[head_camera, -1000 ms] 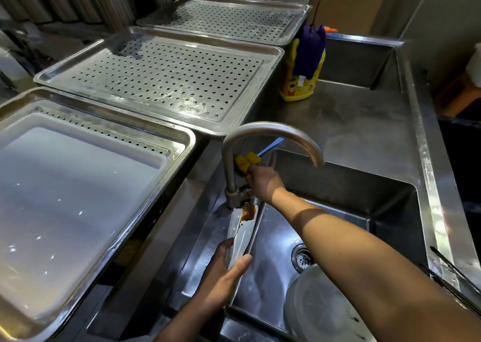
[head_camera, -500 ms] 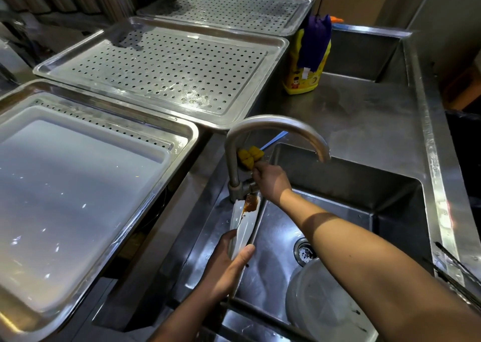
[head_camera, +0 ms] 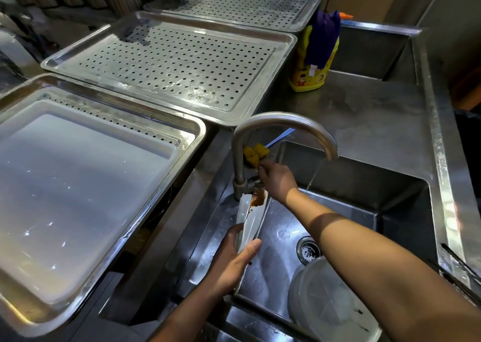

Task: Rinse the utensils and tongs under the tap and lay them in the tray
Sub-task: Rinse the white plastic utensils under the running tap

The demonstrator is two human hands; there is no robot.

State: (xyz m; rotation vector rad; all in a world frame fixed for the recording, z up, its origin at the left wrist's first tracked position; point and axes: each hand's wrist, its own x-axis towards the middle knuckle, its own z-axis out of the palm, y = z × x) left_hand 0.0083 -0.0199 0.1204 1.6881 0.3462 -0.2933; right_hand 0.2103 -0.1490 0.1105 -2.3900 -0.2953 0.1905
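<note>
Zero utensils rinsed and put away so far, as far as we can see. All three perforated steel trays have no cutlery on them: the far tray (head_camera: 247,3), the middle tray (head_camera: 166,63), and the near tray (head_camera: 197,133), which only carries a white plastic board (head_camera: 78,185).

We're at the very first bit. Our left hand (head_camera: 234,261) is wrapped around the lower end of a white utensil (head_camera: 251,216), thumb across the front. It's held over the left edge of the sink (head_camera: 364,211), its tip smeared with brown sauce and sitting right by the base of the tap (head_camera: 281,121). Our right hand (head_camera: 277,183) has its fingers curled on the tap handle (head_camera: 252,183). A faint streak under the spout might be water, but we can't swear to it. The sauce isn't under the spout yet, so we'd say the rinse itself hasn't started.

Left to do: wash this one, tray it, then the rest. Thin dark rods (head_camera: 460,274) on the sink's right rim could be the tongs, hard to tell.

Labels: the yellow bottle (head_camera: 304,78) on the table (head_camera: 364,107) shows a little cartoon figure, with a purple cloth (head_camera: 322,37) draped over it. None of its writing is readable.
</note>
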